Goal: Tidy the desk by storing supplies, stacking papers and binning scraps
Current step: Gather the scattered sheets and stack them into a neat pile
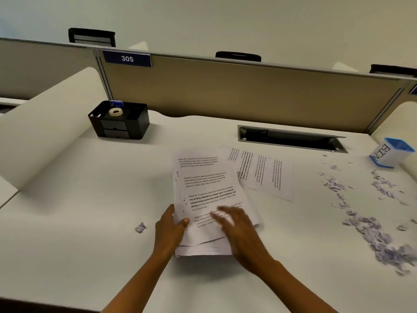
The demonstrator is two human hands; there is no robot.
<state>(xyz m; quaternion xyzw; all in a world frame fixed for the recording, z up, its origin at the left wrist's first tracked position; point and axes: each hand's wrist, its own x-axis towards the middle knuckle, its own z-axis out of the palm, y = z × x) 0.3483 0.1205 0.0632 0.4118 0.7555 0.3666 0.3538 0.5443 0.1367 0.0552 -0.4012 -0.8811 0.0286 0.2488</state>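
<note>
Squaring the paper stack in the middle of the bench; loose sheets probably next.
Left hand has its grip clamped on the stack's left edge, thumb on top. Right hand lies flat on its near right part (blurred, grip apart). Loose sheets lie just beside the stack, toward the bench's far right corner, long axis crosswise to it. The right hand is nearer.

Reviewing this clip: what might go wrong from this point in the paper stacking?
1. The paper stack is fanned unevenly and the left hand pinches only its left edge; lifted so, sheets may slide out.
2. The crumpled scrap lies alone, far from the scattered scraps and bin, so it is likely overlooked.
</note>
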